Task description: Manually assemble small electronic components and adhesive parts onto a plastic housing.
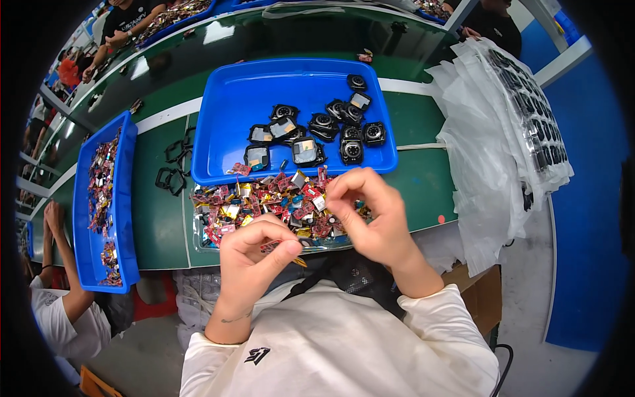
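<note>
My left hand (254, 258) is closed in a pinch on a small red circuit board (270, 247), with dark and yellow bits showing past the fingertips. To its right and a little higher, my right hand (374, 212) has its thumb and forefinger curled together; whatever lies between them is too small to make out. Both hands are above the near edge of a clear tray (198, 246) heaped with small red boards (291, 198), silver and yellow pieces. Just beyond it, black watch casings (350, 142), some showing grey inner parts, lie in a large blue tray (231, 99).
At the left stands a narrow blue bin (126, 192) of similar pieces, with black frames (173, 178) beside it. Stacked trays of black casings (536, 112) in white plastic sheeting (469, 119) rise at the right. Other people sit at the left and across the green table (159, 225).
</note>
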{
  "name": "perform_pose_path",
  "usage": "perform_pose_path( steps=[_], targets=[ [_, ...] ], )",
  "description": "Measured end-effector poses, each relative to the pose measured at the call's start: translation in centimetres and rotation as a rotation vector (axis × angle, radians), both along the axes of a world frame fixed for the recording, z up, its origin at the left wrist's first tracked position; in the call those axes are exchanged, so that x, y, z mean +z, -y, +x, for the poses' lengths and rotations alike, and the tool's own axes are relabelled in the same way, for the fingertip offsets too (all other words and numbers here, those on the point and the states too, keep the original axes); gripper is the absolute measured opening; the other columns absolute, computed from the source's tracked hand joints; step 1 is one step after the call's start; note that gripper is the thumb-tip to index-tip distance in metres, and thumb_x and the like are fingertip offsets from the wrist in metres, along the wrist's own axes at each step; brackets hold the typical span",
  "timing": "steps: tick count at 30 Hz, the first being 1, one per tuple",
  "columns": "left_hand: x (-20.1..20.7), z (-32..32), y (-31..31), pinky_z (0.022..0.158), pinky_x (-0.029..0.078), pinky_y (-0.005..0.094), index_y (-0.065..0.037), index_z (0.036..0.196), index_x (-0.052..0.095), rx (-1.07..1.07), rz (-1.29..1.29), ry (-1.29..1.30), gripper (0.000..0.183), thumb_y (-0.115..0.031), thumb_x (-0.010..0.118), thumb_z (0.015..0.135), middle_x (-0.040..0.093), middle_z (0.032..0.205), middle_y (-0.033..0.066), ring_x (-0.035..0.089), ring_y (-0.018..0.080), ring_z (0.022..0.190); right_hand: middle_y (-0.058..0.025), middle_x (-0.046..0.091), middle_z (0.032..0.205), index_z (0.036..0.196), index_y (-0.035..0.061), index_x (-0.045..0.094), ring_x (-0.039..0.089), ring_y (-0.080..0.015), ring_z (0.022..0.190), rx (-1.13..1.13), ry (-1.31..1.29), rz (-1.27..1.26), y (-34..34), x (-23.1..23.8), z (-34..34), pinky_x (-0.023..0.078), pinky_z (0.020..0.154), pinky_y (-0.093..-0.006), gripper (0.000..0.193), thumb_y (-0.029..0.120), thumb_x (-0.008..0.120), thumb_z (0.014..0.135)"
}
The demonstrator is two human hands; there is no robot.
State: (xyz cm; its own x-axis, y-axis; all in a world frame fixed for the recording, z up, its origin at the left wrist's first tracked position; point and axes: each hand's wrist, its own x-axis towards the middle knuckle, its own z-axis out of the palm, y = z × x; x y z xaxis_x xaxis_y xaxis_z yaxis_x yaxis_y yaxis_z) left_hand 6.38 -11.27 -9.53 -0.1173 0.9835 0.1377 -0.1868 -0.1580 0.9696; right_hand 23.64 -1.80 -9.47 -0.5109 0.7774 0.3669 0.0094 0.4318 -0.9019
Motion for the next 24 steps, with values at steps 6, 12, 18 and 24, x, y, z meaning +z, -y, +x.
perform_pose_path(
  steps=[6, 12, 18, 24],
  targets=[
    [0.0, 0.2, -0.3, 0.068, 0.043, 0.0244, 0.003, 0.081, 0.065, 0.065, -0.018, -0.005, 0.004, 0.003, 0.067, 0.079, 0.061, 0.081, 0.007, 0.055, 0.0128, 0.075, -0.0029, 0.064, 0.076, 0.082, 0.0022, 0.068, 0.052, -0.0063, 0.062, 0.13, -0.03, -0.071, -0.1, 1.0, 0.5, 0.039, 0.051, -0.0202, 0.005, 0.004, 0.069, 0.078],
    [-0.3, 0.2, -0.4, 0.067, 0.044, 0.0221, 0.003, 0.081, 0.066, 0.073, 0.022, -0.11, 0.004, 0.003, 0.068, 0.078, 0.062, 0.081, 0.0073, 0.057, 0.0115, 0.075, -0.0076, 0.063, 0.078, 0.081, -0.003, 0.065, 0.051, -0.0085, 0.065, 0.25, -0.06, -0.147, 0.3, 0.6, 0.3, 0.036, 0.053, -0.02, 0.002, -0.001, 0.064, 0.08],
    [-0.6, 0.2, -0.3, 0.066, 0.047, 0.0219, 0.004, 0.081, 0.065, 0.047, -0.09, 0.063, 0.004, 0.001, 0.068, 0.08, 0.062, 0.081, 0.0074, 0.059, 0.012, 0.074, -0.0058, 0.061, 0.077, 0.079, -0.0025, 0.063, 0.049, -0.007, 0.064, 0.299, -0.209, -0.399, 0.8, -0.3, -0.5, 0.036, 0.051, -0.0199, 0.004, 0.0, 0.063, 0.082],
    [-0.4, 0.0, 0.1, 0.064, 0.05, 0.0234, 0.005, 0.084, 0.062, 0.03, -0.051, 0.197, 0.003, 0.003, 0.064, 0.083, 0.061, 0.079, 0.0087, 0.06, 0.0134, 0.069, -0.0044, 0.056, 0.063, 0.071, 0.0015, 0.061, 0.049, -0.0132, 0.054, -0.119, 0.057, 0.293, -0.8, 0.0, 0.1, 0.037, 0.048, -0.0253, 0.009, -0.001, 0.07, 0.072]
  ],
)
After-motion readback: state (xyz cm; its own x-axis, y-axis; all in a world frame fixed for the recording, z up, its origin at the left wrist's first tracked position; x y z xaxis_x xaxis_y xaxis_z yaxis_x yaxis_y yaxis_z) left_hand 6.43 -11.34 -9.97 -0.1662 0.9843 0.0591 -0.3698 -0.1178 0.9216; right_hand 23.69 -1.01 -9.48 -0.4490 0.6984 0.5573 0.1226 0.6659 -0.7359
